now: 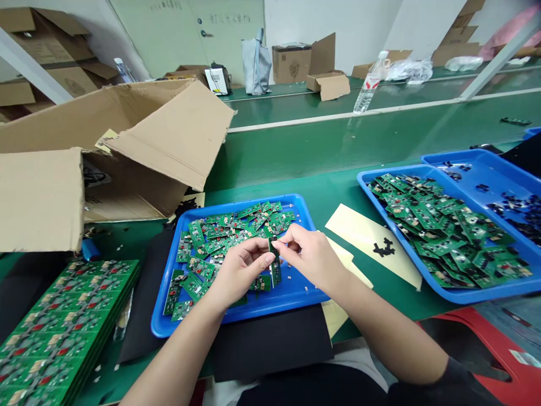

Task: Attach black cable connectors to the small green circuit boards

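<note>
Your left hand (240,270) and right hand (310,254) both pinch one board (275,273) over the near tray (291,290), possibly snapping it. Loose boards (228,231) fill it and the right tray (486,294); a panel stack (63,321) lies whole.

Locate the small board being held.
Head view, centre: the small board is pinched between the left hand and right hand, over the middle blue tray of loose boards, left of the yellow sheet.

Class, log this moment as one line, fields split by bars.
hands: left hand and right hand both pinch one small circuit board | where: above blue tray of loose boards | nearby: open cardboard box
</note>
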